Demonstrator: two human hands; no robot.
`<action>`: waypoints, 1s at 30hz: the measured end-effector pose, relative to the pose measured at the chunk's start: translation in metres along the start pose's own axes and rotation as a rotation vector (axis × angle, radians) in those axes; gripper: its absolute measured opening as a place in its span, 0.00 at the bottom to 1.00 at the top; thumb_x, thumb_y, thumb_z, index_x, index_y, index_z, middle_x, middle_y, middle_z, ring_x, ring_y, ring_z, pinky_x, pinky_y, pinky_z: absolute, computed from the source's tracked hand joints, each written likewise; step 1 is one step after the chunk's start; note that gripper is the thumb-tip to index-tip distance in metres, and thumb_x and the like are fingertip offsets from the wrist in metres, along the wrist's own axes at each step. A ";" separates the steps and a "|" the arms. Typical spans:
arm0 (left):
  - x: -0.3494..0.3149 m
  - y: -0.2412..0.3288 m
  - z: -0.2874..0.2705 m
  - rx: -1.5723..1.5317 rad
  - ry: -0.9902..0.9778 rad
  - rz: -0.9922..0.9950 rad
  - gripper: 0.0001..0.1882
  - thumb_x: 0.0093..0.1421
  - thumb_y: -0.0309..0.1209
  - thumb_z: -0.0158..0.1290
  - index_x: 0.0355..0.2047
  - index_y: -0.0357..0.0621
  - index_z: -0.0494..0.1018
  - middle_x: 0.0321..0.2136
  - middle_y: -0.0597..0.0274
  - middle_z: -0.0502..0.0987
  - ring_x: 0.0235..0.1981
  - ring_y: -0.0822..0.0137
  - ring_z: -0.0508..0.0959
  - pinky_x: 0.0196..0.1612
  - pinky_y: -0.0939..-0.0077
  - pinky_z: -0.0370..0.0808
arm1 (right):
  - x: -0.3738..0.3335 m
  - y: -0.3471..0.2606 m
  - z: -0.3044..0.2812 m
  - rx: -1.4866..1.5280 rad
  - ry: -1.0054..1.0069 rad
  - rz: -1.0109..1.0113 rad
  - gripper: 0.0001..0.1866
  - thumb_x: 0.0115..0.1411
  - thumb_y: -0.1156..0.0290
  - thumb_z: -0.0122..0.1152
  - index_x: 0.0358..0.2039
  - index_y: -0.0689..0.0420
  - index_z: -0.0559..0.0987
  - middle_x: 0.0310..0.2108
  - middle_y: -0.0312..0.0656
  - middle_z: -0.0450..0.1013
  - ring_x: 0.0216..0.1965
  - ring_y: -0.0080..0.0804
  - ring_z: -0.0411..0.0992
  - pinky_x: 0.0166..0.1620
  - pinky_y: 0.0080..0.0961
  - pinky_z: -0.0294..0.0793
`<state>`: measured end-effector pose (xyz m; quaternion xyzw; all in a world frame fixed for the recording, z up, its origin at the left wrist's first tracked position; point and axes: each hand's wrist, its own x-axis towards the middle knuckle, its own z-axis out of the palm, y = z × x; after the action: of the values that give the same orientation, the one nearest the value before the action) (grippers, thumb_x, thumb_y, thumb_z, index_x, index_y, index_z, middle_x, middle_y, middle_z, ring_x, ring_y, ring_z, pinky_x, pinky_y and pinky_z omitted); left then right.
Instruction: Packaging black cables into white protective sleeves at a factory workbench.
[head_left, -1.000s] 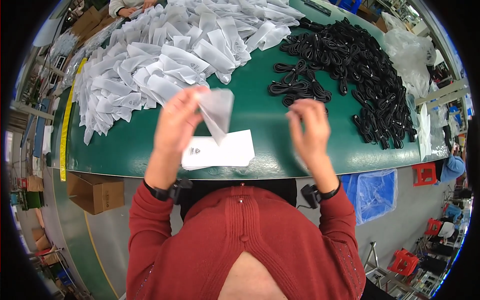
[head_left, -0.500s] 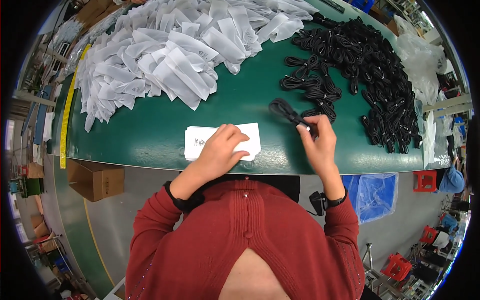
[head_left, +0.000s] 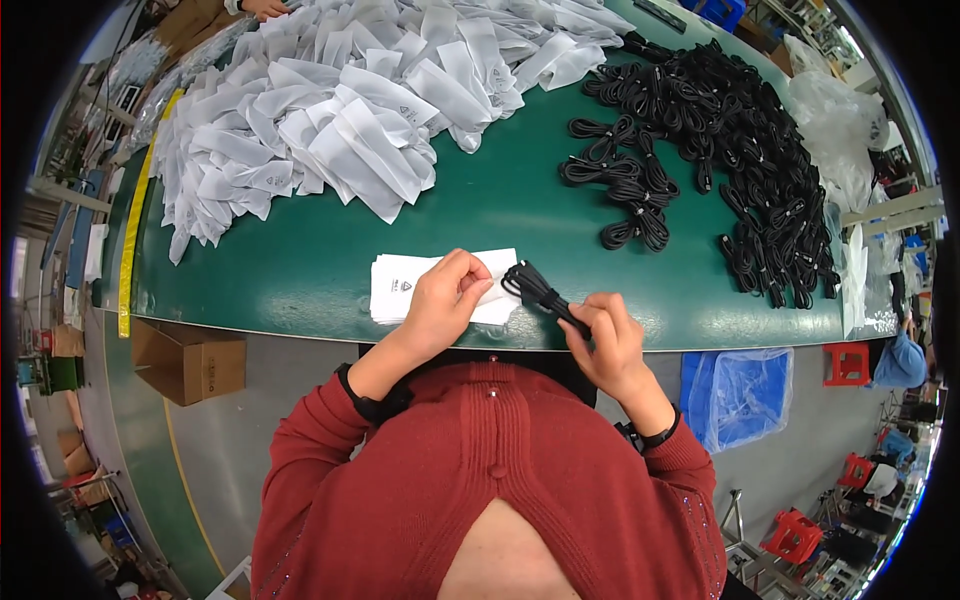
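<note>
A small stack of flat white bags (head_left: 389, 296) lies near the table's front edge. My left hand (head_left: 438, 304) is over its right part, thumb and fingers pinching the edge of the top bag. My right hand (head_left: 610, 345) grips one end of a coiled black cable (head_left: 535, 287). The cable's looped end points up and left, close beside the bag's right end. Whether the loop touches the bag, I cannot tell.
Across the back left of the green table (head_left: 480, 215) spreads a heap of filled white bags (head_left: 350, 140). Several coiled black cables (head_left: 770, 180) are piled at the right. A yellow tape strip (head_left: 135, 220) runs along the left; a blue bin (head_left: 745, 400) stands below the right edge.
My right hand has moved left and nearer to me, bringing the cable to the bag stack. My left hand has changed from lying on the stack to pinching the top bag.
</note>
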<state>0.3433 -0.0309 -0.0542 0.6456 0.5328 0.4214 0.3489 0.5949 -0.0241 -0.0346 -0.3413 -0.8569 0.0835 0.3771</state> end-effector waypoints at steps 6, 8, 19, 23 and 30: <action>-0.001 0.000 0.000 -0.050 0.000 0.007 0.04 0.60 0.20 0.56 0.34 0.36 0.71 0.31 0.63 0.74 0.30 0.73 0.71 0.36 0.79 0.70 | 0.005 -0.001 -0.002 0.014 -0.093 -0.117 0.18 0.45 0.80 0.72 0.38 0.59 0.77 0.32 0.43 0.70 0.26 0.36 0.72 0.25 0.28 0.72; 0.000 0.000 0.002 -0.034 -0.002 0.108 0.04 0.60 0.20 0.56 0.33 0.36 0.71 0.32 0.64 0.74 0.31 0.74 0.71 0.37 0.79 0.70 | 0.005 0.002 -0.002 0.027 -0.162 -0.146 0.18 0.45 0.78 0.71 0.38 0.59 0.77 0.32 0.42 0.70 0.26 0.35 0.72 0.26 0.29 0.72; 0.005 0.007 -0.008 -0.058 -0.010 0.052 0.05 0.58 0.21 0.58 0.31 0.38 0.72 0.34 0.61 0.75 0.32 0.68 0.74 0.36 0.76 0.72 | 0.016 0.007 -0.005 0.053 -0.208 -0.289 0.17 0.47 0.78 0.68 0.40 0.56 0.78 0.33 0.41 0.69 0.28 0.35 0.69 0.28 0.28 0.71; 0.006 0.011 -0.009 -0.020 -0.012 0.106 0.06 0.55 0.20 0.59 0.30 0.39 0.72 0.35 0.60 0.74 0.34 0.64 0.74 0.38 0.73 0.72 | 0.017 0.007 -0.001 0.071 -0.194 -0.235 0.16 0.48 0.79 0.67 0.40 0.57 0.78 0.32 0.41 0.68 0.29 0.35 0.69 0.29 0.27 0.71; 0.002 0.024 -0.011 0.115 -0.077 0.308 0.08 0.51 0.17 0.59 0.29 0.41 0.73 0.35 0.59 0.73 0.38 0.58 0.73 0.42 0.70 0.70 | 0.011 0.002 0.014 0.321 -0.152 0.266 0.14 0.51 0.81 0.67 0.39 0.60 0.78 0.33 0.41 0.69 0.28 0.34 0.69 0.30 0.25 0.71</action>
<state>0.3426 -0.0335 -0.0275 0.7542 0.4369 0.4140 0.2626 0.5810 -0.0143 -0.0388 -0.3797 -0.8061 0.2931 0.3465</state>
